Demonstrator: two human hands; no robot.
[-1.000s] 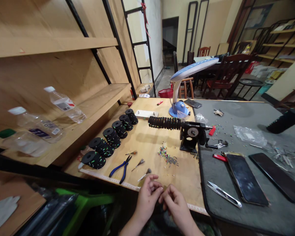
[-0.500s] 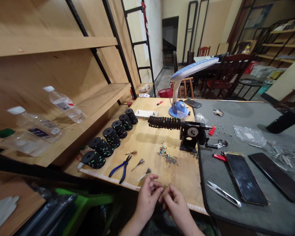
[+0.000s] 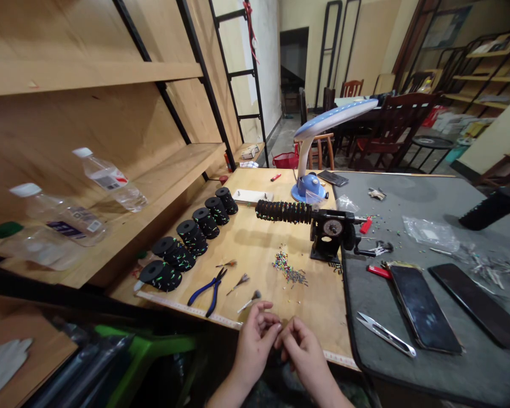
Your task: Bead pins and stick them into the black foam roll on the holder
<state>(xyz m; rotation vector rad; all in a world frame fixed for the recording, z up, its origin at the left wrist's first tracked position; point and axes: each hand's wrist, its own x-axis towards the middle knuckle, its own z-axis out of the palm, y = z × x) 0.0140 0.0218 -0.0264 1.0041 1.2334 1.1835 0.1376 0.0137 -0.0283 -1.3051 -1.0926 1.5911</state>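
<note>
While my left hand [image 3: 254,341] and my right hand [image 3: 301,344] meet over the near edge of the tabletop [image 3: 238,238], their fingers stay bent inward, thumb and forefinger close together on each (whatever may sit between the tips is too small to make out, so I cannot tell whether I am gripping anything). Just beyond my left hand, a slim white-handled tool [image 3: 245,305] lies on the wood, its dark end pointing away from me. Farther in, apart from my hands, is a loose heap of coloured beads [image 3: 281,260], with short grey pieces [image 3: 297,276] scattered at its near right side. Blue-handled pliers [image 3: 215,290] lie to the left, and six black cylinders [image 3: 160,276] flecked with green stand in a slanting row past them. Behind the beads, a black cranked machine [image 3: 326,241] holds a ridged dark roll [image 3: 284,212] level above the wood. Silver snips [image 3: 386,334] rest on the grey mat [image 3: 368,354] at my right.
</note>
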